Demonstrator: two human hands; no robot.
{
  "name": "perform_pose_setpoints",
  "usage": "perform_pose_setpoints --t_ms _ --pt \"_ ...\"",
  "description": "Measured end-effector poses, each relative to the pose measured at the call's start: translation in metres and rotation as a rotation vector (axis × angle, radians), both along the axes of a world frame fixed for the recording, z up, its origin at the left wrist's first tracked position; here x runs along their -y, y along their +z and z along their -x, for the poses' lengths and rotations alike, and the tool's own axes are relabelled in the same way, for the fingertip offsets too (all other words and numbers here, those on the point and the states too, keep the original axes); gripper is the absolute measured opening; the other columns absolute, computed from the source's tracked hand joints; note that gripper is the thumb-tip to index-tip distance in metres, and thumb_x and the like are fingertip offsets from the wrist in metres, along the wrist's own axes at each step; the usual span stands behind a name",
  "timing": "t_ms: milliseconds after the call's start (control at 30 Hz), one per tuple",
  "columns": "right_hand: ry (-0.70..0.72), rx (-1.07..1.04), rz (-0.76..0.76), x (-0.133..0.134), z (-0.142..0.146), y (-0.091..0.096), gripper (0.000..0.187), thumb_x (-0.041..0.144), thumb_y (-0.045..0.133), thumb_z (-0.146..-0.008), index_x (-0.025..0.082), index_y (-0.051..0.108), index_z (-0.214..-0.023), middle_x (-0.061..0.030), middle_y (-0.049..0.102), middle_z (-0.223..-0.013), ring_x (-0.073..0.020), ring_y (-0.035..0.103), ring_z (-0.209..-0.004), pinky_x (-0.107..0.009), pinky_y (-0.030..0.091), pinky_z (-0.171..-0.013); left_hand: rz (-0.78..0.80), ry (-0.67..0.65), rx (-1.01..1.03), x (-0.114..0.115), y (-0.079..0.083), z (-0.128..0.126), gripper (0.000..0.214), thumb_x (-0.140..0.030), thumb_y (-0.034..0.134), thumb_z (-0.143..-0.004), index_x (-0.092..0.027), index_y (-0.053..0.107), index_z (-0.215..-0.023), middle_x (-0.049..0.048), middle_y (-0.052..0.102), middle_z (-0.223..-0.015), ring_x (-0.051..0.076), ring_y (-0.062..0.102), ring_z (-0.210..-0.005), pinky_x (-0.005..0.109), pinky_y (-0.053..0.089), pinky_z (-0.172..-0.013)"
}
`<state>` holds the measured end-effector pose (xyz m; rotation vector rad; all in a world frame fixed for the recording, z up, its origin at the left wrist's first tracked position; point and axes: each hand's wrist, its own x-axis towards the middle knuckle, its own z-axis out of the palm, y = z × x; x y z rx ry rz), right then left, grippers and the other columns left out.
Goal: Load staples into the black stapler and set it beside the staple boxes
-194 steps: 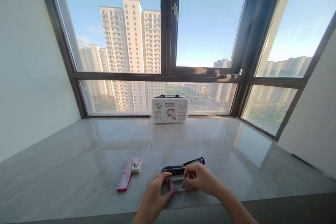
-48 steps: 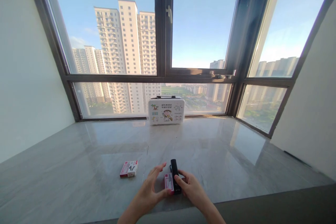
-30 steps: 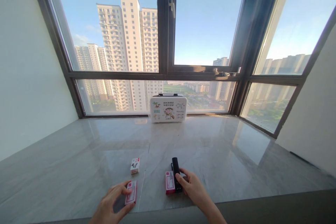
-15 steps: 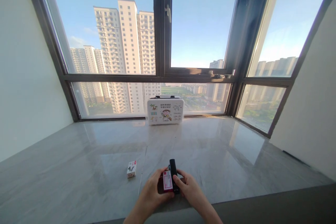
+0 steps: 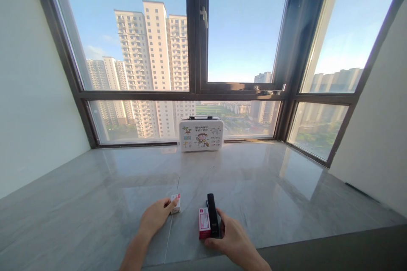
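Between the thumb and fingers of my left hand [image 5: 156, 217] is a small white box [image 5: 176, 204] with pink-red print, at the sill's surface. My right hand [image 5: 233, 237] curls round the near end and right side of a black stapler [image 5: 213, 216], with its index finger along the side. The thumb of that hand reaches across in front, by the lower corner of a red-and-white box [image 5: 204, 222]. This box stands against the stapler's left side. My right palm hides the other fingers in part.
A white carry case [image 5: 201, 135] with cartoon prints stands against the window at the back. The grey marble sill [image 5: 104, 207] runs between two side walls, its front edge [image 5: 302, 241] close to my right arm. Dark window frames [image 5: 197, 95] border the back.
My left hand has let go of the red-and-white box and moved left onto the small white box, which has shifted right. My right thumb has come down off the stapler's top to its near end.
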<state>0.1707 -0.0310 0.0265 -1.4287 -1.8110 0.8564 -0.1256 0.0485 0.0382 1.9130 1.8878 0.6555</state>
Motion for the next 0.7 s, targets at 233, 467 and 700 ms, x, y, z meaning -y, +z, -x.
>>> perform_pose_setpoints --t_ms 233,467,700 --pt "0.068 0.109 -0.043 -0.003 0.021 0.023 0.053 0.032 0.080 -0.066 0.024 0.066 -0.117 -0.0037 0.076 -0.095 -0.0289 0.070 -0.089 -0.029 0.044 -0.071 0.188 -0.295 0.047 -0.013 -0.004 -0.066 0.071 -0.079 0.031 -0.089 -0.024 0.069 -0.067 0.0015 0.067 -0.054 0.021 0.066 -0.062 0.027 0.040 -0.061" --pt "0.120 0.129 0.002 -0.010 0.003 0.031 0.048 0.033 0.076 -0.068 0.023 0.068 -0.114 -0.0022 0.076 -0.098 -0.0265 0.068 -0.089 -0.028 0.047 -0.076 0.486 -0.451 0.162 -0.032 -0.007 -0.085 0.081 -0.082 0.023 -0.088 -0.018 0.071 -0.073 0.0093 0.074 -0.068 0.023 0.066 -0.053 0.037 0.052 -0.061" --pt "0.102 0.090 0.070 -0.024 -0.083 0.036 0.039 0.036 0.074 -0.066 0.018 0.073 -0.100 -0.0007 0.074 -0.087 -0.0255 0.065 -0.085 -0.028 0.048 -0.074 0.697 -0.528 0.320 -0.054 -0.024 -0.191 0.077 -0.071 0.020 -0.097 -0.012 0.068 -0.084 0.0097 0.069 -0.067 0.022 0.069 -0.061 0.041 0.056 -0.066"
